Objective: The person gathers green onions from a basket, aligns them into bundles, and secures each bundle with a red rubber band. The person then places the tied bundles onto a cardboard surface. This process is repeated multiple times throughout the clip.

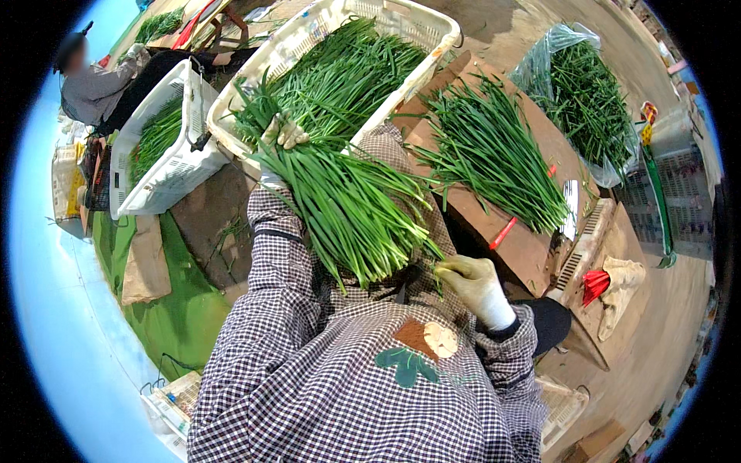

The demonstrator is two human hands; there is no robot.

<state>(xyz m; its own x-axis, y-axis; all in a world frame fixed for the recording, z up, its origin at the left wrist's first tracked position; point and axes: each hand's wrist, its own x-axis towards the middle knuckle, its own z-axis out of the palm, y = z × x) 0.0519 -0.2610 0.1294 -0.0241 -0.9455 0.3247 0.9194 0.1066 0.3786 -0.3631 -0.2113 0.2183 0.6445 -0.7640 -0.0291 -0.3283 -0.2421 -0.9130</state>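
Observation:
My left hand (pixel 283 132), in a soiled pale glove, is closed around a large bunch of garlic chives (pixel 353 208) near its leafy end. The pale cut ends fan out over my lap toward my right side. My right hand (pixel 469 283), also gloved, pinches at the outer edge of those ends, with thin green bits hanging just below the fingertips. Which strands it grips is partly hidden. Beyond the left hand stands a white plastic crate (pixel 417 17) filled with more chives (pixel 347 81).
At right, a chive pile (pixel 492 150) lies on a brown board (pixel 521 260) beside a knife (pixel 570 208) and red strips (pixel 502 233). Behind it is a clear bag of greens (pixel 590 98). A second white crate (pixel 162 191) stands left, near a seated person (pixel 98 92).

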